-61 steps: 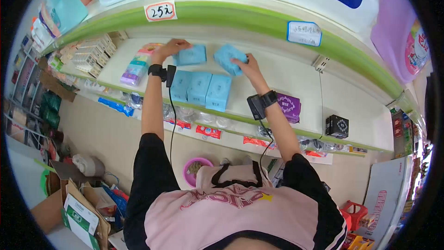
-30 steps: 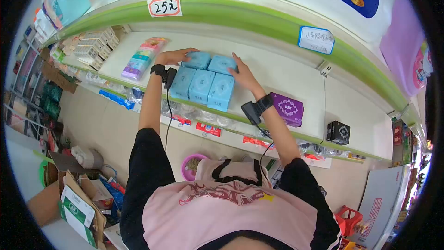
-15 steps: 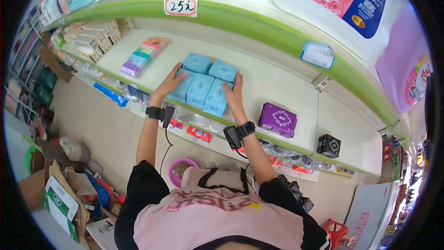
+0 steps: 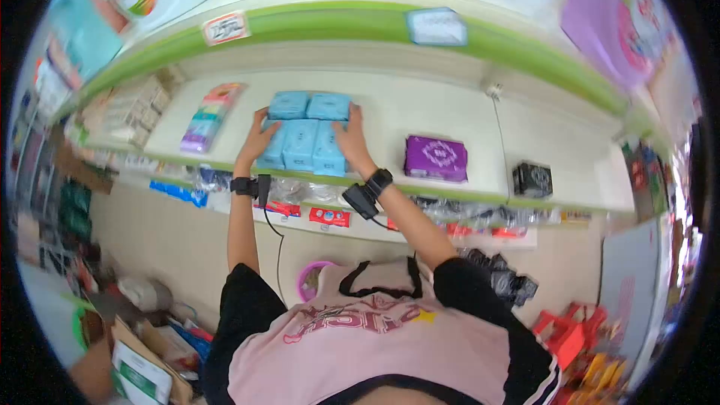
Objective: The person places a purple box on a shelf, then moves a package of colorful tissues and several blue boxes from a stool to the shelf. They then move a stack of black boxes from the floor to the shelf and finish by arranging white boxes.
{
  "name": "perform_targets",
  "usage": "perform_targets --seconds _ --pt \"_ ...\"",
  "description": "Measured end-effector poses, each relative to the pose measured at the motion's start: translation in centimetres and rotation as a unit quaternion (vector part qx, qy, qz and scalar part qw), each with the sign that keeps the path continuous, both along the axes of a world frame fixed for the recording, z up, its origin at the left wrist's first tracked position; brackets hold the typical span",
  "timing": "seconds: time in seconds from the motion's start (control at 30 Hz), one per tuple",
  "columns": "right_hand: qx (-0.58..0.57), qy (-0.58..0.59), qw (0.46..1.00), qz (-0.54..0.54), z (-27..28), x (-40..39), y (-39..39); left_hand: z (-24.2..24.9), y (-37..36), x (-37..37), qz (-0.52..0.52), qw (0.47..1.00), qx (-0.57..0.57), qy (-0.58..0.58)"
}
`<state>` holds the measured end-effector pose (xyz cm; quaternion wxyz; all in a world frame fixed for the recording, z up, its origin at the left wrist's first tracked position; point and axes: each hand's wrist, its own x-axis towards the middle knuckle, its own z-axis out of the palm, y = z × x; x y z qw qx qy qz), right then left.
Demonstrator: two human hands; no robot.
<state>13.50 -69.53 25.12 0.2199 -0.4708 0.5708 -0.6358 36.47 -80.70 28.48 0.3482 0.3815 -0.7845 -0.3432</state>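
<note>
Several light-blue wrapped packs (image 4: 300, 144) stand in a tight block on the white shelf (image 4: 382, 105), two behind and three in front. My left hand (image 4: 257, 139) presses the block's left side, its thumb on the front-left pack. On the opposite side, my right hand (image 4: 354, 139) curls its fingers around the back-right pack, thumb on the front-right one. Both wrists wear black straps with small devices and cables. To the right of the block lies a purple pack (image 4: 436, 158); left of it is a rainbow-coloured pack (image 4: 213, 118).
A small black pack (image 4: 532, 179) sits farther right. Small boxes (image 4: 135, 111) fill the shelf's left end. Overhead, a green-edged shelf (image 4: 322, 21) carries large detergent bottles. Below are red packets (image 4: 329, 217), a pink basin (image 4: 310, 279) and cardboard (image 4: 150, 352) on the floor.
The view has swung, so the shelf now runs more level. The back two blue packs sit straighter and closer together. Both hands stay at the block's sides.
</note>
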Motion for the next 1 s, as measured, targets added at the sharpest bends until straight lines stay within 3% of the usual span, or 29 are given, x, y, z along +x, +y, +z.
perform_targets --seconds 0.1,0.17,0.27,0.3,0.37,0.4,0.47,0.63,0.7,1.0 --pt "0.037 0.022 0.999 -0.011 0.4 0.1 0.6 1.0 -0.3 0.1 -0.020 0.999 -0.035 -0.034" --pt "0.053 0.040 0.998 -0.018 1.4 -0.9 1.2 1.6 0.3 0.0 0.063 0.968 -0.201 -0.134" --pt "0.035 0.113 0.993 0.007 3.6 -0.7 4.8 7.1 7.6 -2.7 -0.032 0.974 -0.200 -0.104" --pt "0.033 0.119 0.992 0.020 4.0 -0.8 6.1 6.5 8.2 -3.0 -0.017 0.974 -0.200 -0.102" --pt "0.025 0.144 0.987 0.065 4.1 -1.1 8.4 4.8 9.5 -3.7 -0.094 0.970 -0.175 -0.141" --pt "0.003 0.145 0.988 0.058 3.8 -1.0 9.0 4.1 10.5 -4.1 -0.083 0.972 -0.170 -0.142" --pt "0.011 0.154 0.984 0.087 3.2 -1.0 10.0 3.6 12.4 -4.7 -0.006 0.921 -0.276 -0.276" --pt "0.016 0.124 0.976 0.177 2.9 -0.5 10.9 3.3 13.3 -4.9 0.024 0.926 -0.288 -0.242" --pt "-0.010 0.171 0.978 0.122 2.8 -0.3 10.5 3.4 12.9 -4.9 0.016 0.921 -0.291 -0.257" --pt "-0.035 0.143 0.987 0.058 2.6 1.5 10.6 4.2 11.6 -3.7 -0.042 0.929 -0.288 -0.230"
